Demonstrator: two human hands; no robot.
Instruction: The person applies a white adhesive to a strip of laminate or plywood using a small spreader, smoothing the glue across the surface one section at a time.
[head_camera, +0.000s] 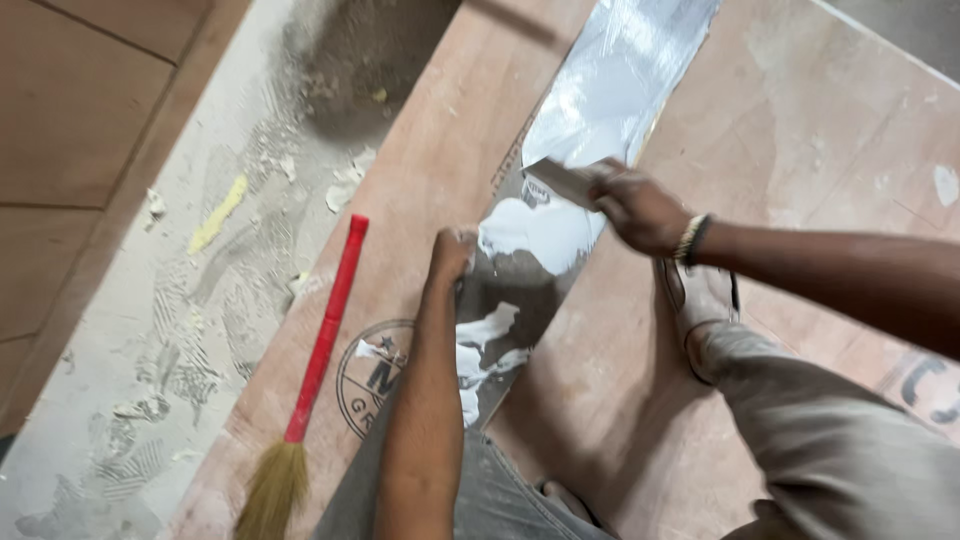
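Note:
A long grey strip of sheet material (610, 90) lies across a plywood board (440, 160), smeared with white adhesive (540, 232). My right hand (635, 207) grips a flat spreader blade (560, 180) whose edge rests on the wet white layer. My left hand (452, 252) is closed in a fist and presses on the strip's left edge, just left of the adhesive. Thicker white blobs (480, 340) sit lower on the strip, near my left forearm. My knees and a foot (700, 300) rest on the board.
A broom with a red handle (325, 335) and straw bristles lies along the board's left edge. A dusty concrete floor (200, 300) with scraps and footprints runs to the left. More brown boards (70, 110) lie at the far left.

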